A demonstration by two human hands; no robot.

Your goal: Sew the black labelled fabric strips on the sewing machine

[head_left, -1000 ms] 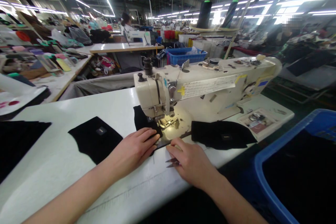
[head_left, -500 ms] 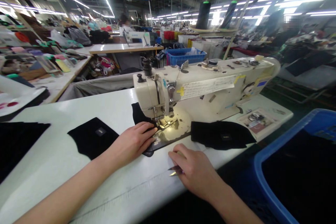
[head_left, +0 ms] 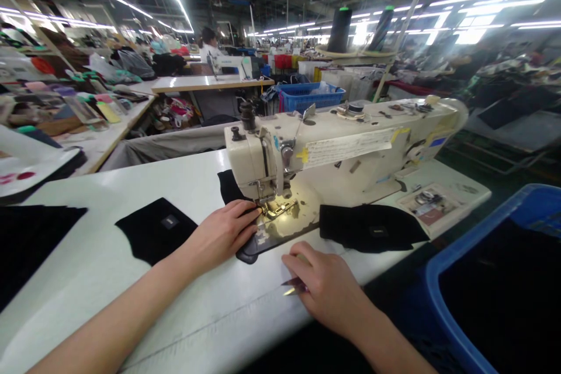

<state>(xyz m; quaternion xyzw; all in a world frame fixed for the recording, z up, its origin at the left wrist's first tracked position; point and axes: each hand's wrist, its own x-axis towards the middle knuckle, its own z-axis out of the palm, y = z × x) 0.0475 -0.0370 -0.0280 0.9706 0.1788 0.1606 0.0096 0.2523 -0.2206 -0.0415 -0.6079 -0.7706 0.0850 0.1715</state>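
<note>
My left hand [head_left: 228, 228] lies with its fingers flat beside the needle of a cream sewing machine [head_left: 350, 146]. Under those fingers and behind the needle is a black fabric piece [head_left: 228, 186], mostly covered by hand and machine head. My right hand [head_left: 326, 286] rests at the table's front, curled around small thread snips [head_left: 293, 288] whose pointed blades stick out to the left. Left of my left hand lies a black piece with a small grey label [head_left: 146, 231]. Another labelled black piece [head_left: 350, 228] lies right of the needle plate [head_left: 283, 207].
More black fabric [head_left: 30, 245] lies at the table's left end. A blue basket [head_left: 432, 274] holding dark cloth stands at the right. Thread cones [head_left: 339, 29] stand behind the machine. Farther back are another sewing machine [head_left: 230, 64] and a person in white [head_left: 208, 47].
The black fabric under the needle has slid slightly away from me and left, my left hand moving with it. My right hand has kept its place with the snips.
</note>
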